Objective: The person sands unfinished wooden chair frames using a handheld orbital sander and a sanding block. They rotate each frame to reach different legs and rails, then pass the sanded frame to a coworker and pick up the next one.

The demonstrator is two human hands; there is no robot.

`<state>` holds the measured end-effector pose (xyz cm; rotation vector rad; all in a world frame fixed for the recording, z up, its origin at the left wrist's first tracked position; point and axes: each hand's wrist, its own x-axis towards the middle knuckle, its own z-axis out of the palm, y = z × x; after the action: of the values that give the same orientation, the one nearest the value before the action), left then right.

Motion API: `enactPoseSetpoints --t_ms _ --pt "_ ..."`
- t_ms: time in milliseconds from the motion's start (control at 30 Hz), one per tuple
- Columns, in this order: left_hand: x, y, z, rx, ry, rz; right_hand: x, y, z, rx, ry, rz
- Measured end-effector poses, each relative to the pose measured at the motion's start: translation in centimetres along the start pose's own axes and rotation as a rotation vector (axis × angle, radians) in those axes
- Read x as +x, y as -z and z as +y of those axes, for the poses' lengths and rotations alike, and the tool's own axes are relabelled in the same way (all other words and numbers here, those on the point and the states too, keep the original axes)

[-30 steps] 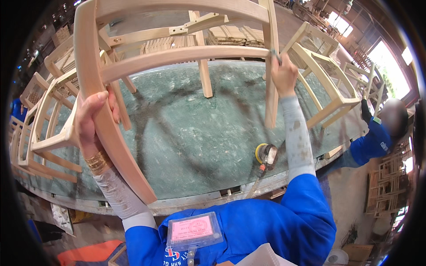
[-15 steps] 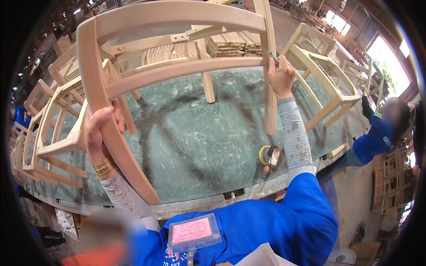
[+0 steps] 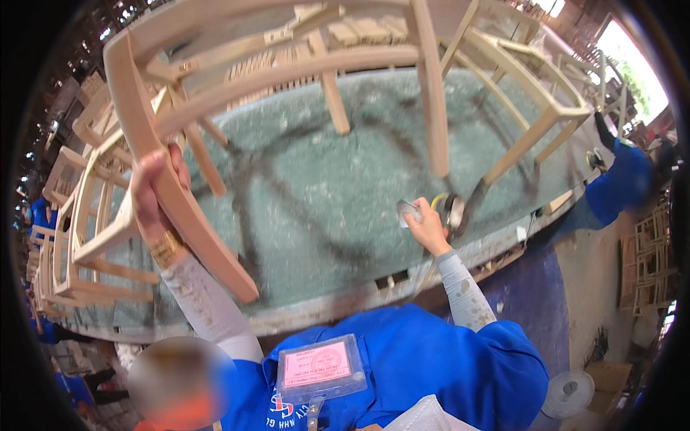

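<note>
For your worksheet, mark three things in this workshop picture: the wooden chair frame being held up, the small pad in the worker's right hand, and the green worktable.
wooden chair frame [image 3: 183, 208], head view, curved back leg.
small pad [image 3: 408, 211], head view, its flat grey face.
green worktable [image 3: 316, 208], head view, bare top.

I see a long workbench [image 3: 302, 215] running across the middle of the frame, its top covered in a worn green mat streaked with dark marks, a pale edge along the lower side. Bare wooden chair frames [image 3: 86, 223] stand on it at the left, and another chair frame [image 3: 532, 108] stands at the upper right. A roll of yellow tape [image 3: 451, 210] lies near the bench's lower right edge.
</note>
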<state>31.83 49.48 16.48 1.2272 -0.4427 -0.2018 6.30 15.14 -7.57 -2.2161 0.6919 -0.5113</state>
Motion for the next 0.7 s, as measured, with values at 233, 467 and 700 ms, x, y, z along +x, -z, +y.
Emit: enactPoseSetpoints --t_ms 233,467,700 --pt "0.9 1.9 -1.1 0.037 0.089 -0.062 -10.3 -9.1 0.5 0.003 0.046 -0.656" --pt "1.1 0.6 -0.6 0.077 0.048 -0.161 -16.3 -19.9 -2.7 -0.161 0.208 -0.882" --pt "0.3 0.2 -1.1 0.093 0.013 -0.052 -13.4 -16.3 -1.7 -0.145 0.179 -0.689"
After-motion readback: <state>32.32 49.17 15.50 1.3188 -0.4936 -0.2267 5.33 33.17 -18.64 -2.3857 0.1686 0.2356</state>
